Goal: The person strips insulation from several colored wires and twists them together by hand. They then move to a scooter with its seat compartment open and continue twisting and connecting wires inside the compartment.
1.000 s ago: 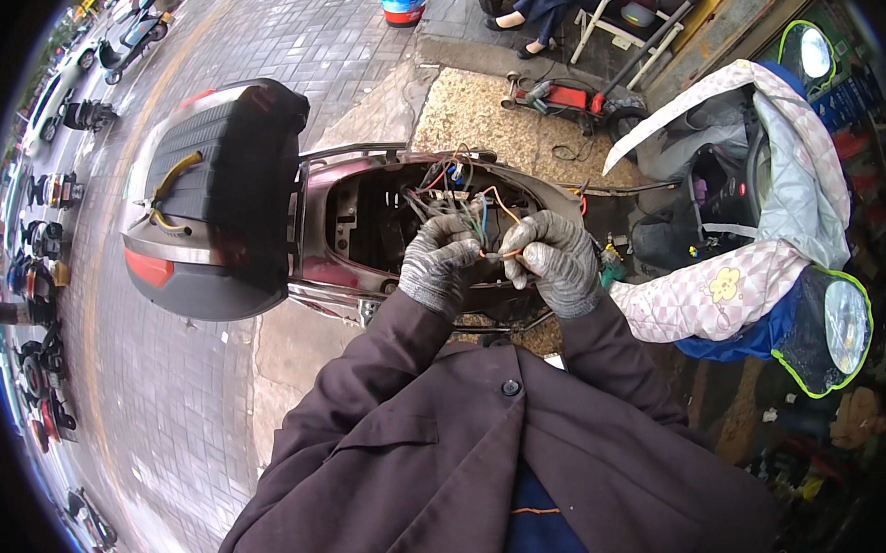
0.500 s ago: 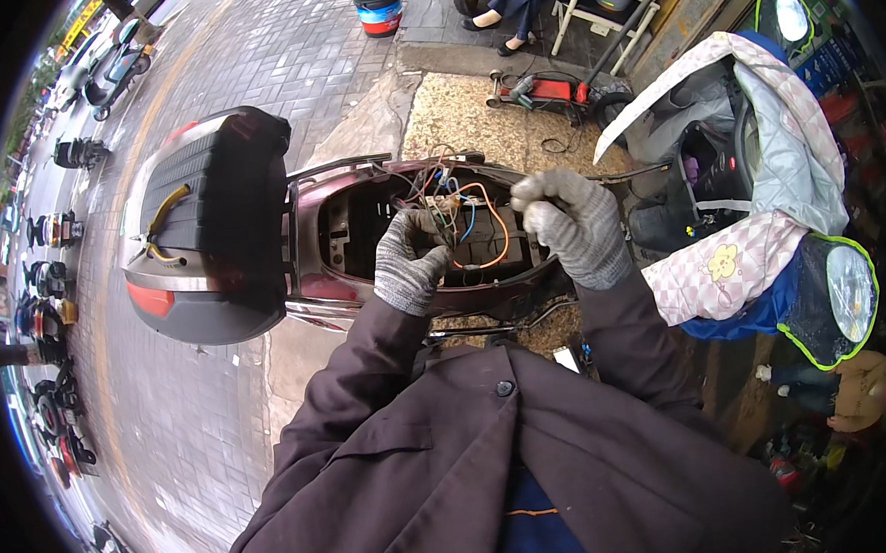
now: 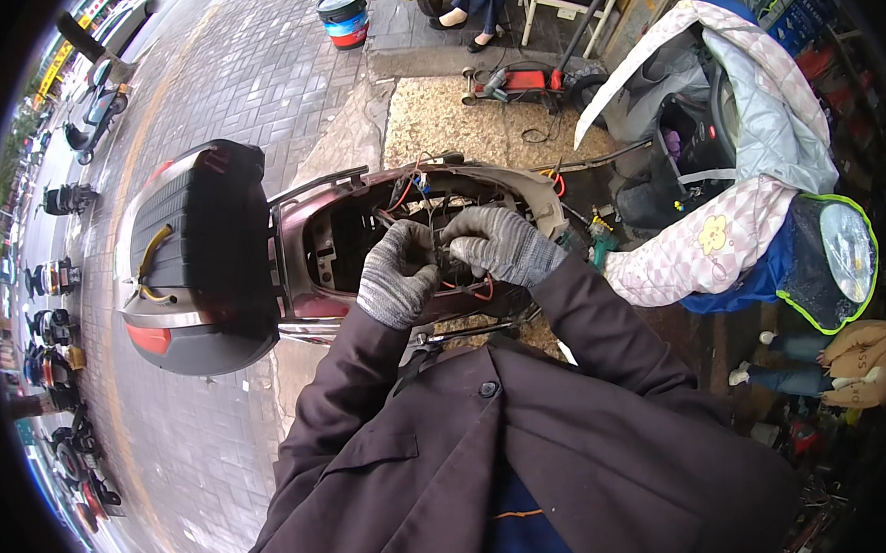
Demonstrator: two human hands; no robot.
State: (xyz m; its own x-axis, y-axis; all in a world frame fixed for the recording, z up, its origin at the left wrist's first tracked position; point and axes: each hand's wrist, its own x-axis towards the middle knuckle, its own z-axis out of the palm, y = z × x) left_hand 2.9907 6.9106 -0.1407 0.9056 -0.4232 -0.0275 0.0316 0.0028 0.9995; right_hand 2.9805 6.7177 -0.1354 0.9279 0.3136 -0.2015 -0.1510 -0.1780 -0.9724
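Observation:
An opened scooter body [image 3: 309,213], dark red, lies across the middle with its under-seat bay exposed. Thin coloured wires [image 3: 421,184] rise out of the bay, blue and orange among them. Over the bay my left hand [image 3: 401,271], in a grey knitted glove, is closed with its fingertips pinching wires. My right hand [image 3: 504,246], gloved alike, comes in from the right, fingertips bent together close to the left ones. What it pinches is too small and partly hidden. Part of an orange wire shows below the right fingers.
A black top box [image 3: 202,259] stands at the scooter's left end. Rightward is a quilted windshield cover [image 3: 707,248], with a mirror [image 3: 846,247] beside it. A red floor jack [image 3: 523,81] and a bucket [image 3: 343,19] stand farther off. A seated person [image 3: 484,4] is behind; another person [image 3: 838,366] is at lower right.
My right hand has moved left, from above the bay's right end to beside my left hand. The left stays over the wires. The whole view has shifted slightly.

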